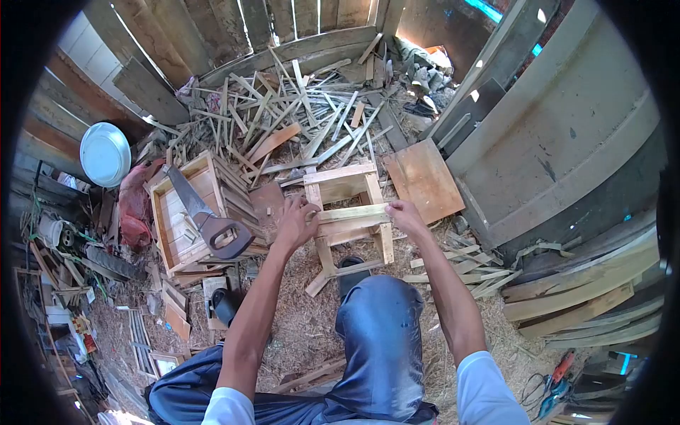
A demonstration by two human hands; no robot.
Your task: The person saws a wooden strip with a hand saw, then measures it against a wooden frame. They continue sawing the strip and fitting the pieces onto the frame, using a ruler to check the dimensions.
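Note:
A small wooden frame (pixel 323 251), like a stool with legs and crosspieces, stands on the ground in front of my knees. Across it lies a pale wooden slat (pixel 353 212). My left hand (pixel 297 223) is closed at the slat's left end, its fingers curled over the frame's side. At the other end, my right hand (pixel 406 215) pinches the slat between thumb and fingers. To the left, a handsaw (pixel 212 227) with a dark handle rests on a shallow wooden box (pixel 205 164).
Loose wood strips (pixel 283 120) are heaped beyond the frame. A square plywood board (pixel 425 180) lies to its right, near a leaning panel (pixel 559 134). A pale basin (pixel 105 154) stands at far left. Curved planks (pixel 588 283) are stacked at right; power tools (pixel 556 386) lie lower right.

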